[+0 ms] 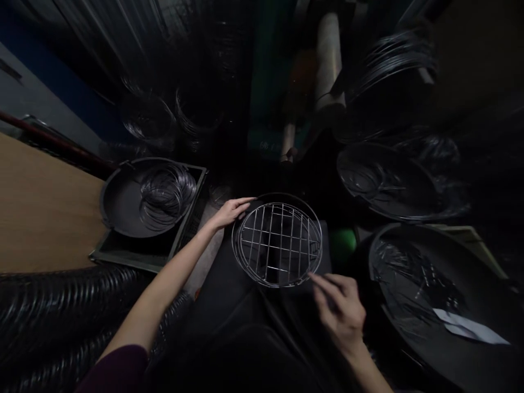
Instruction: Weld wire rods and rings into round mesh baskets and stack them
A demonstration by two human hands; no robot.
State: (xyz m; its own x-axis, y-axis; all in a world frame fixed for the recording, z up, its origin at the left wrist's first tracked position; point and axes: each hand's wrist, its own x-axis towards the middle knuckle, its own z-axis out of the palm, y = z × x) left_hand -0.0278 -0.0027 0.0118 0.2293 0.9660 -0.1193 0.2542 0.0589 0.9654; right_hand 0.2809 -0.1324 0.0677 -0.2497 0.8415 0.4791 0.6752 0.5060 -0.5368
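Observation:
A round wire grid, with crossed bars inside several rings, lies in front of me above a dark surface. My left hand is at its far left rim, index finger stretched along the edge and the other fingers loosely bent. At the near right rim, my right hand has its thumb and fingers pinched together, fingertips reaching the ring. Motion blurs that hand, and whatever lies in the pinch is too small to make out.
On the left, a black pan with coiled wire rings sits on a crate. To the right, a large round pan holds short wire pieces and a white strip. Behind it stands another pan with wire rings.

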